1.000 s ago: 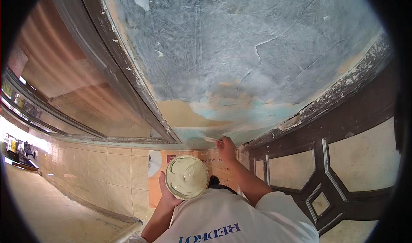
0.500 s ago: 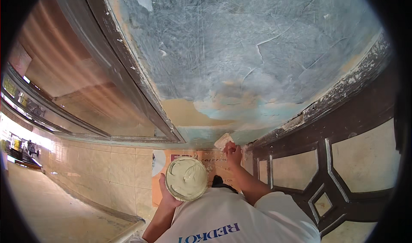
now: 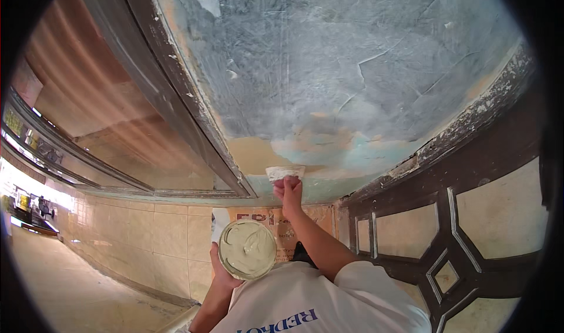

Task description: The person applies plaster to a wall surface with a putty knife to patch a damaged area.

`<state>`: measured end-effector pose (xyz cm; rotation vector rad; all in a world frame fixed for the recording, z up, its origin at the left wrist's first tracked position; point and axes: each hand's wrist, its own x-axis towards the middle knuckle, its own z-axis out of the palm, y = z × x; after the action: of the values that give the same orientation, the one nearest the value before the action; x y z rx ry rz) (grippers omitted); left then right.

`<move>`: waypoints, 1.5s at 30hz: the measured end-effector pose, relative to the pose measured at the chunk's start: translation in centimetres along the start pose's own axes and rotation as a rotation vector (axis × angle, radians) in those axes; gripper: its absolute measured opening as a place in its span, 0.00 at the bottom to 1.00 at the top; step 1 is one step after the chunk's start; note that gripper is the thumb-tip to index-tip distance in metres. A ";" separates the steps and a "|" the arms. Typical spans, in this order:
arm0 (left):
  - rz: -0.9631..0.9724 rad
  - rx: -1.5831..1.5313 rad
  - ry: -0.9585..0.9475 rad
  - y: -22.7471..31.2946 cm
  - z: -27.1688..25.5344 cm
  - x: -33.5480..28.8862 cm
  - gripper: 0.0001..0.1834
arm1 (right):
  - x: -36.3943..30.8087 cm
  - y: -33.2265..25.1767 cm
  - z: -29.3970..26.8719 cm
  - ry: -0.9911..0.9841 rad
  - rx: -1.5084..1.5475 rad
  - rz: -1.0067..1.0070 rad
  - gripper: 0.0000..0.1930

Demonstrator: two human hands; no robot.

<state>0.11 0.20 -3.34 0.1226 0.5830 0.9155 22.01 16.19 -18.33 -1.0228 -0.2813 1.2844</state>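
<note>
My left hand (image 3: 224, 272) is wrapped round the side of a round tub of pale, creamy putty (image 3: 249, 248), held in front of my shirt with its open top toward me. In my right hand (image 3: 288, 193) is a wide putty knife (image 3: 285, 172), its blade smeared with whitish paste. The blade lies at the lower part of the wall (image 3: 294, 68), by the border of a tan patch (image 3: 252, 155) and a pale turquoise one. Grey, scraped plaster with cracks covers the wall above. My fingers hide the knife's handle.
A dark wooden window frame (image 3: 176, 98) with glass edges the wall on the left. On the right stands a dark panelled door (image 3: 411, 233) beside a flaking frame. An orange printed sheet (image 3: 317, 218) lies below the wall, next to beige tiles (image 3: 170, 230).
My right hand has moved left and slightly up along the wall with the putty knife, now close to the tan patch. The tub has shifted a little to the left and down.
</note>
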 end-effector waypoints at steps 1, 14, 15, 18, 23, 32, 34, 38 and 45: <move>0.000 0.004 0.006 0.2 -0.1 -0.4 0.49 | 0.7 -0.1 0.3 0.075 -0.029 -0.042 0.15; 0.027 0.141 0.070 1.9 -0.6 -1.3 0.48 | -0.1 2.1 -4.7 0.072 -1.009 -0.679 0.09; 0.007 0.122 0.042 1.9 -1.0 -1.0 0.49 | -0.7 0.3 -2.3 0.061 -1.091 -0.738 0.09; -0.045 0.072 -0.023 1.7 -0.2 0.4 0.49 | 0.6 -3.9 -2.3 0.127 -0.861 -0.735 0.10; -0.085 0.018 -0.064 1.5 0.2 1.2 0.47 | -0.7 -9.3 -9.9 0.397 -0.982 -0.630 0.10; -0.131 0.030 -0.088 -0.2 1.5 2.5 0.48 | -0.5 -3.6 -11.2 0.192 -1.043 -0.647 0.12; -0.125 0.036 -0.091 -0.6 1.8 2.7 0.48 | -0.5 -6.1 -8.9 0.218 -1.186 -0.642 0.11; -0.104 0.058 -0.098 -1.6 2.2 3.0 0.49 | 0.4 -10.6 -10.9 0.268 -1.023 -0.711 0.12; -0.028 -0.014 -0.049 -3.9 2.4 3.5 0.47 | 1.4 -7.6 -18.3 0.222 -0.690 -0.574 0.14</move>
<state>5.78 0.89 -4.13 0.1241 0.5314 0.8872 40.03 9.36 -23.28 -1.5091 -0.8166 0.5379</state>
